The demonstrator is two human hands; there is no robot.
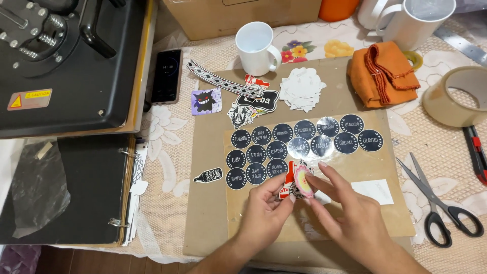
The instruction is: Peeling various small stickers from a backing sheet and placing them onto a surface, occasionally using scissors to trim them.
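- Left hand (267, 204): fingers pinched on a small round sticker (303, 180), pink rim with a yellow centre, held up over the near middle of the desk (167, 147).
- Right hand (345, 205): fingertips meet the same sticker from the other side; index finger stretched past its top edge. Probably picking at the edge, but the contact point is hidden.
- A red-and-white sticker (287, 183) sits behind the pink one, against the left fingers; held or lying flat, cannot tell.
- Below both hands: clear sheet (355, 167) on a cardboard board (203, 203), carrying rows of round black labels (299, 142).
- Far edge of the board: pile of white cut-outs (303, 89), patterned strip (223, 83), purple square sticker (206, 101).
- White mug (256, 48) just beyond the board's far edge; phone (167, 76) to its left.
- Right side of desk: orange cloth (383, 73), tape roll (456, 96), black-handled scissors (439, 203).
- Far left corner: black press machine (66, 61); black binder (86, 187) nearer, at the left edge.
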